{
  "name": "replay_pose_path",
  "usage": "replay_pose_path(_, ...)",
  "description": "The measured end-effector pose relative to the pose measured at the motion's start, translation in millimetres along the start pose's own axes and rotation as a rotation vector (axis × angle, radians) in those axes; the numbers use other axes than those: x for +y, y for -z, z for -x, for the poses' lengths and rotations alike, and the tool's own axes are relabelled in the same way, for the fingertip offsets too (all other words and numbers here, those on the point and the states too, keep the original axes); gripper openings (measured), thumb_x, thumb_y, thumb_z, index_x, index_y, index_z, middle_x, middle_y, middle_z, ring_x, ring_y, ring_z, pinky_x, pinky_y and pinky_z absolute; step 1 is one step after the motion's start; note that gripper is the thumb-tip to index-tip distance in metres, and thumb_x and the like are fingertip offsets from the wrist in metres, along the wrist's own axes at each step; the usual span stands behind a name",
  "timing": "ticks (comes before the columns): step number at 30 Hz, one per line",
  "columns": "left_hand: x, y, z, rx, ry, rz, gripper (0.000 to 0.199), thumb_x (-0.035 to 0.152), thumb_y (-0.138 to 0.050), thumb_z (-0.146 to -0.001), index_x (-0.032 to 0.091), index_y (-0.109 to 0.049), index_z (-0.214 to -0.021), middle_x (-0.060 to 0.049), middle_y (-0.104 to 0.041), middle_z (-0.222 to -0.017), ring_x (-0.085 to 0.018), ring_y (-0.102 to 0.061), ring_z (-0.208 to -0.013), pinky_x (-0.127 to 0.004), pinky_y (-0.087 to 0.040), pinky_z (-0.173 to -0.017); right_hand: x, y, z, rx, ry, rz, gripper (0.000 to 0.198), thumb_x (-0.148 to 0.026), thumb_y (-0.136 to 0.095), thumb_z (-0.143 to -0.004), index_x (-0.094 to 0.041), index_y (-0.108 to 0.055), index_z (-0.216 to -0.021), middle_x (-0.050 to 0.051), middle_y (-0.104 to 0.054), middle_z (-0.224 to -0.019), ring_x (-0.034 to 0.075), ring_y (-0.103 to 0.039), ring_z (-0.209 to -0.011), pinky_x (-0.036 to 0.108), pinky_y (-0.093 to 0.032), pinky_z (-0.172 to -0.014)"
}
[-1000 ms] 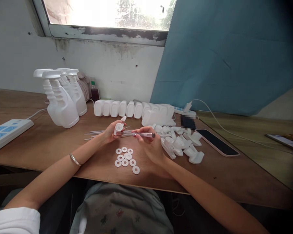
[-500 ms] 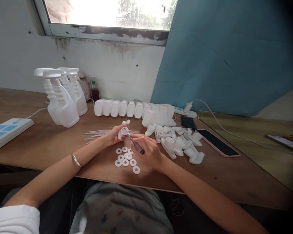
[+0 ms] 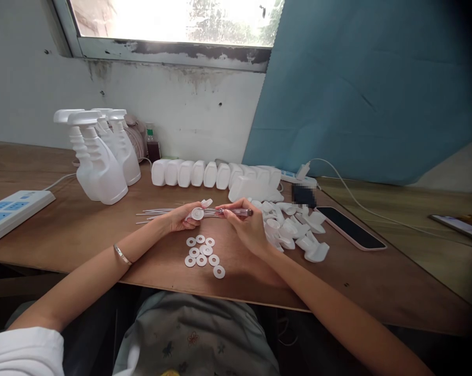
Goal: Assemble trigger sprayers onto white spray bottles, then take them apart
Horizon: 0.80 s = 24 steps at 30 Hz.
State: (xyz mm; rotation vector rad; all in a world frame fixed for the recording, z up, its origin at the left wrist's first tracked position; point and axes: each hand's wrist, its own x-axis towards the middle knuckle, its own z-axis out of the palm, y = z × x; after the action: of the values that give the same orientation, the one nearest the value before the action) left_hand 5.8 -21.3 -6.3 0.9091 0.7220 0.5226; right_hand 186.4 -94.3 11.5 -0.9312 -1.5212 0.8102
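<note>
My left hand (image 3: 182, 216) is closed around a white spray head (image 3: 197, 213), its round cap opening turned toward me. To the right, my right hand (image 3: 246, 222) grips a screwdriver (image 3: 238, 212) with a clear, dark-tipped handle, held roughly level and pointing left. The tool's tip is near the spray head; whether they touch I cannot tell. Beneath both hands lie several flat white ring washers (image 3: 202, 260) on the brown table. Thin white tubes (image 3: 153, 212) lie behind my left hand. Beside my right hand is a pile of white spray heads (image 3: 294, 227).
Assembled white spray bottles (image 3: 106, 172) stand at the back left, near a power strip (image 3: 20, 209). A row of white bottles (image 3: 198, 174) lies along the back. A phone (image 3: 351, 228) and a charging cable (image 3: 345, 193) are on the right.
My right hand has drawn up and to the right, bringing the screwdriver out of the spray head's opening and turning it level. My left hand has shifted slightly left, still holding the spray head.
</note>
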Motion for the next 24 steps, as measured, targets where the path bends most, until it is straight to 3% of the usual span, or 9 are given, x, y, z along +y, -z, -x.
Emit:
replay_pose_path(3,0.9,-1.1,3.0,0.025,0.017,-0.209,0.013,0.021,-0.057,-0.074,0.014,-0.048,-0.068,0.007,-0.030,-0.041,-0.001,-0.022,-0.028,-0.010,-0.011,-0.027,2.7,-2.5,1.6,-0.014,-0.031,0.002,0.011,-0.029,-0.057,-0.076,-0.021,-0.051,-0.073,0.004,-0.068,-0.080,0.018,-0.065,-0.074,0.033,-0.052,-0.069)
replay_pose_path(5,1.6,-1.9,3.8,0.061,0.002,-0.257,0.013,0.021,-0.058,-0.073,0.014,-0.049,-0.067,0.008,-0.029,-0.040,-0.001,-0.021,-0.028,-0.010,-0.011,-0.027,4.0,-3.4,5.3,-0.019,0.060,0.092,0.009,-0.028,-0.056,-0.076,-0.022,-0.050,-0.075,0.004,-0.068,-0.082,0.018,-0.065,-0.076,0.034,-0.052,-0.069)
replay_pose_path(9,3.0,0.0,1.5,0.078,-0.052,-0.091,0.019,0.022,-0.054,-0.075,0.015,-0.043,-0.061,0.007,-0.032,-0.042,-0.001,-0.023,-0.030,-0.010,-0.011,-0.027,5.9,-2.8,13.5,-0.088,0.407,0.316,0.008,-0.024,-0.054,-0.076,-0.023,-0.047,-0.073,0.005,-0.068,-0.087,0.017,-0.065,-0.082,0.033,-0.052,-0.071)
replay_pose_path(12,1.2,0.2,-1.3,0.053,-0.057,0.033,0.020,0.024,-0.051,-0.077,0.015,-0.043,-0.062,0.006,-0.034,-0.044,-0.001,-0.024,-0.031,-0.009,-0.012,-0.027,7.2,-3.8,16.2,-0.141,0.509,0.450,0.013,-0.023,-0.052,-0.077,-0.024,-0.045,-0.066,0.005,-0.068,-0.083,0.018,-0.065,-0.083,0.034,-0.052,-0.071)
replay_pose_path(18,-7.0,-9.1,-2.4,0.181,-0.192,0.019,0.023,0.027,-0.055,-0.076,0.016,-0.041,-0.062,0.006,-0.035,-0.046,-0.003,-0.032,-0.034,-0.011,-0.019,-0.029,3.7,-10.0,17.7,-0.091,0.455,0.503,0.011,-0.023,-0.051,-0.077,-0.024,-0.045,-0.068,0.005,-0.068,-0.082,0.018,-0.065,-0.076,0.034,-0.051,-0.069)
replay_pose_path(24,-3.9,-5.5,-2.5,0.104,-0.178,0.001,0.019,0.026,-0.050,-0.079,0.015,-0.042,-0.065,0.005,-0.038,-0.049,-0.002,-0.028,-0.032,-0.011,-0.014,-0.028,-1.7,-0.7,8.8,-0.024,0.189,0.224,0.010,-0.028,-0.054,-0.078,-0.022,-0.047,-0.075,0.005,-0.067,-0.093,0.017,-0.064,-0.082,0.032,-0.050,-0.069)
